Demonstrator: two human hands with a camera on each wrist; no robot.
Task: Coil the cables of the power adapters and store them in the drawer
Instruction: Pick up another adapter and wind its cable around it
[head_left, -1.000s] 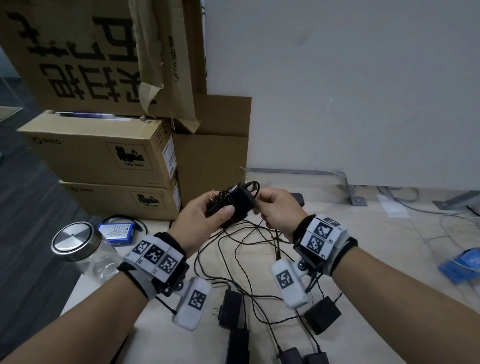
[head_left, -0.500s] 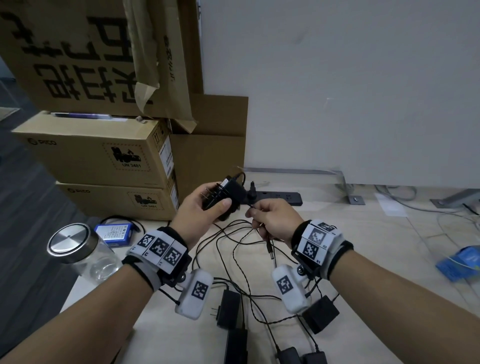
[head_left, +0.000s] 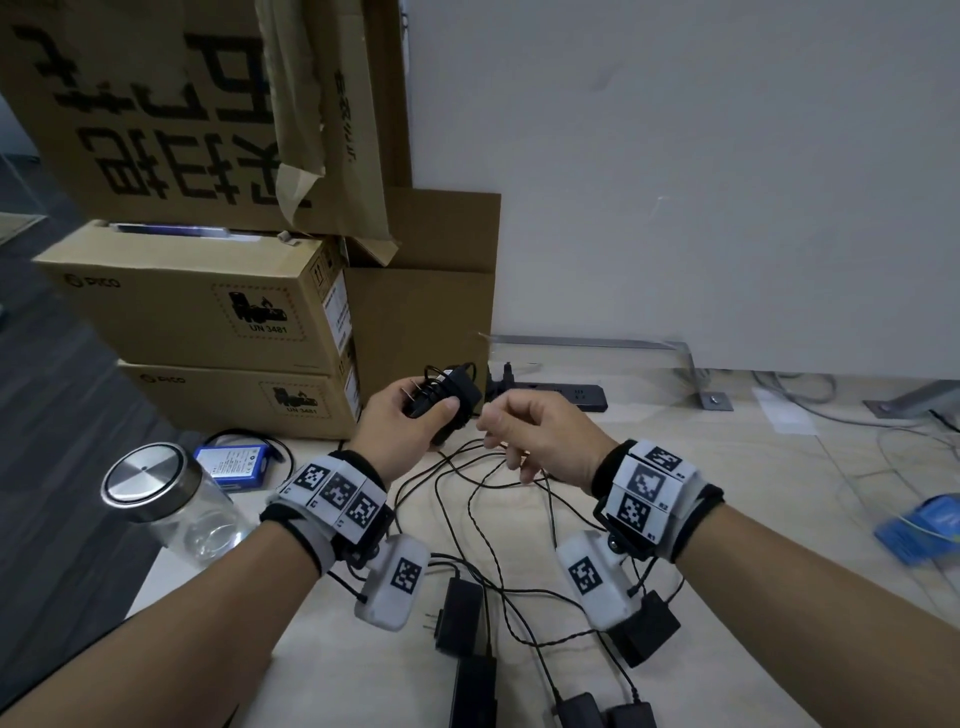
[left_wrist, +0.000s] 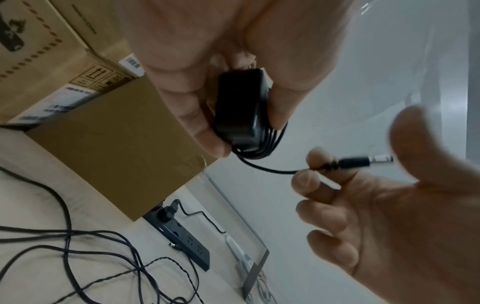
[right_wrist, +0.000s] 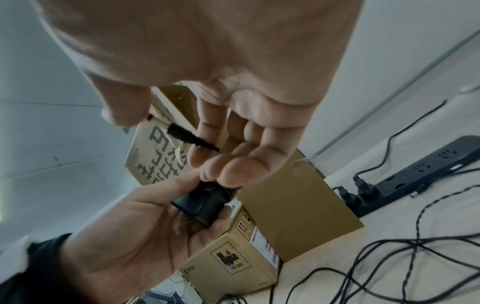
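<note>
My left hand (head_left: 410, 426) grips a black power adapter (head_left: 441, 397) (left_wrist: 241, 109) (right_wrist: 202, 203) above the table, with its cable wound round it in several loops. My right hand (head_left: 524, 431) is just right of it and pinches the cable's barrel plug (left_wrist: 355, 161) (right_wrist: 182, 133) between thumb and forefinger. A short stretch of cable (left_wrist: 265, 167) runs from the coil to the plug. Several more black adapters (head_left: 457, 613) lie on the table below my wrists in a tangle of cables (head_left: 483, 499). No drawer shows in any view.
Stacked cardboard boxes (head_left: 208, 312) stand at the left behind my hands. A black power strip (head_left: 561, 395) lies along the white wall. A glass jar with a metal lid (head_left: 156, 493) and a blue battery pack (head_left: 234, 462) sit at the table's left edge.
The right hand has wound the last of the cable onto the adapter and drawn the plug end up close to it. The dangling plug is now pinched in its fingers.
</note>
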